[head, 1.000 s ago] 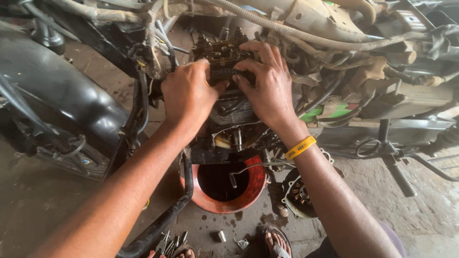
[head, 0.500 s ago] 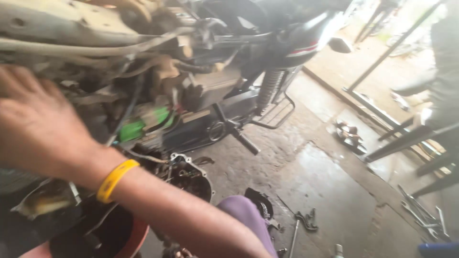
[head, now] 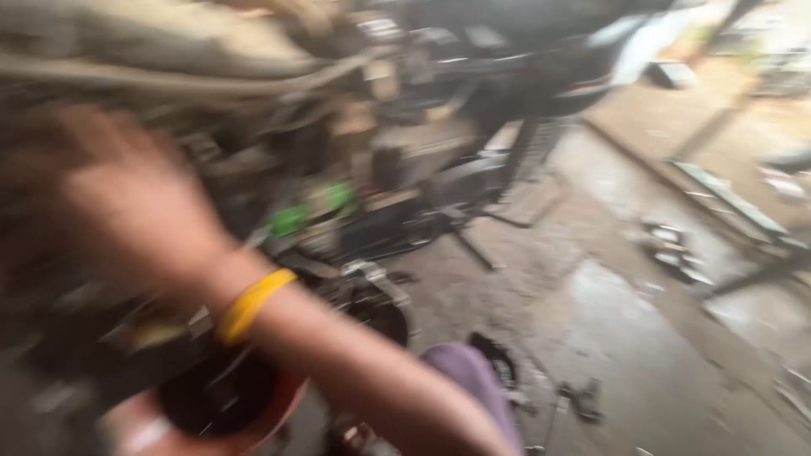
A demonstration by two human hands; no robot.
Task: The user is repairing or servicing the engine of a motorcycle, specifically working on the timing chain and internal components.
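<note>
One hand shows, my right hand (head: pixel 127 203), badly smeared against the motorcycle engine (head: pixel 338 169); I cannot tell how open it is or what it grips. My left is out of view. Below my yellow wristband (head: pixel 253 304) sits a blurred red basin (head: pixel 211 405).

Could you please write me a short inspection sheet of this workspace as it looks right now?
Surface: concrete floor, stained, with a wet-looking patch.
Job's things: motorcycle engine area, heavily blurred; reddish pan holding dark liquid beneath it.
Clutter: small dark parts on the floor; metal pieces farther off.
Hands: right hand raised against the engine, yellow wristband; left hand not in view.
Cables: pale hose across the top.
Surroundings: metal bars at right.
</note>
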